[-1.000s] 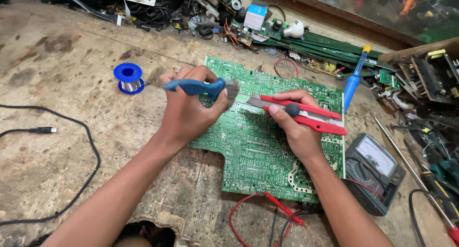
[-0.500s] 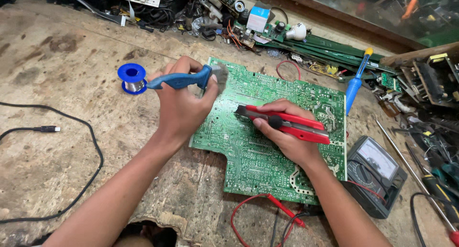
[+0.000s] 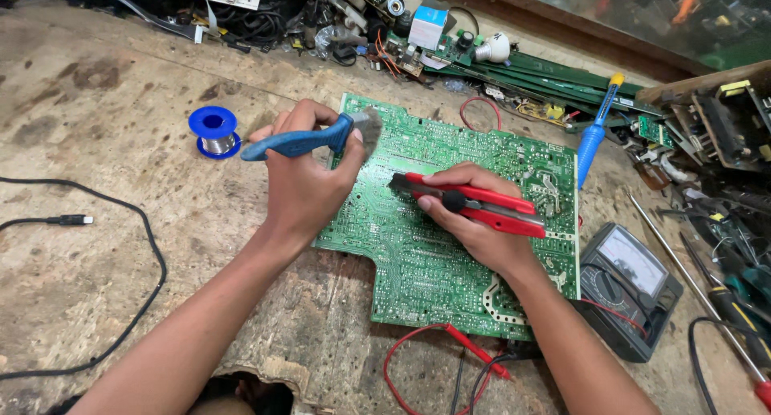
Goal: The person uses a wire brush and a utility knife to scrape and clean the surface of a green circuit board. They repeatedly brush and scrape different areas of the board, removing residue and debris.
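A large green circuit board (image 3: 482,154) lies solder side up on the worn wooden bench. My left hand (image 3: 309,182) grips a blue-handled brush (image 3: 301,142) whose grey bristles rest over the board's upper left corner. My right hand (image 3: 474,222) holds a red utility knife (image 3: 482,206) flat over the middle of the board, its tip pointing left at the solder traces.
A blue solder spool (image 3: 214,131) stands left of the board. A black cable (image 3: 120,214) curves across the left bench. An analog multimeter (image 3: 626,290) sits at right with a red probe lead (image 3: 474,355) in front. A blue screwdriver (image 3: 596,130) and scattered parts lie behind.
My left hand carried the brush from the board's middle back to its upper left corner. The knife in my right hand slid down and left across the board.
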